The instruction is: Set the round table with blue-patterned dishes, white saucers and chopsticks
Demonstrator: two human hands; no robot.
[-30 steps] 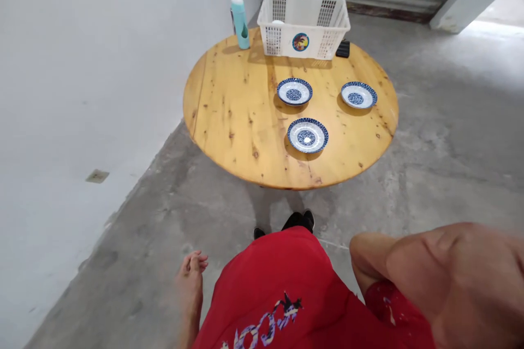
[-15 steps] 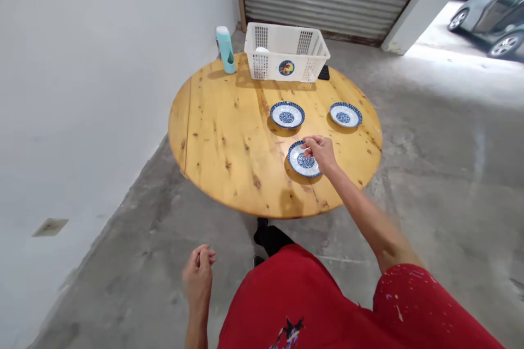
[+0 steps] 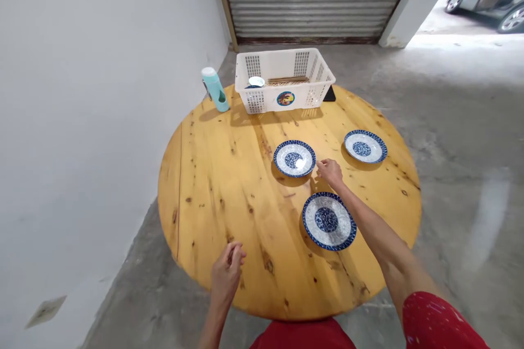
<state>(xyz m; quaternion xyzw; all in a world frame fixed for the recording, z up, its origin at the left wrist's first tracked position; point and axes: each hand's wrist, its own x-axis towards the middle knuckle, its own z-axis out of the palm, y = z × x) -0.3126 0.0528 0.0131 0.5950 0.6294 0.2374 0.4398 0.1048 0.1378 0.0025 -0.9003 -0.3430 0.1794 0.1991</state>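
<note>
Three plates with blue patterned rims and blue centres lie on the round wooden table (image 3: pixel 229 174). My right hand (image 3: pixel 329 172) reaches over the table, its fingers drawn together at the right edge of the middle plate (image 3: pixel 286 161). Whether the fingertips grip that rim or something small, I cannot make out. Beneath my right forearm, partly covered by it, is the front plate (image 3: pixel 326 220). Further right lies the third plate (image 3: pixel 362 148). My left hand (image 3: pixel 228 268) hovers at the near left edge of the table, fingers curled in with nothing visible in them.
At the back stands a white plastic basket (image 3: pixel 301 99) holding a white bowl (image 3: pixel 256 82) and a bundle of chopsticks (image 3: pixel 287 80). Left of it is a light blue bottle (image 3: pixel 215 91). A black object (image 3: pixel 329 94) sits by its right side. A white wall runs along the left.
My view has come closer to the table. My right hand has left the front plate and moved forward to the middle plate's edge. My left hand has come over the table's near edge.
</note>
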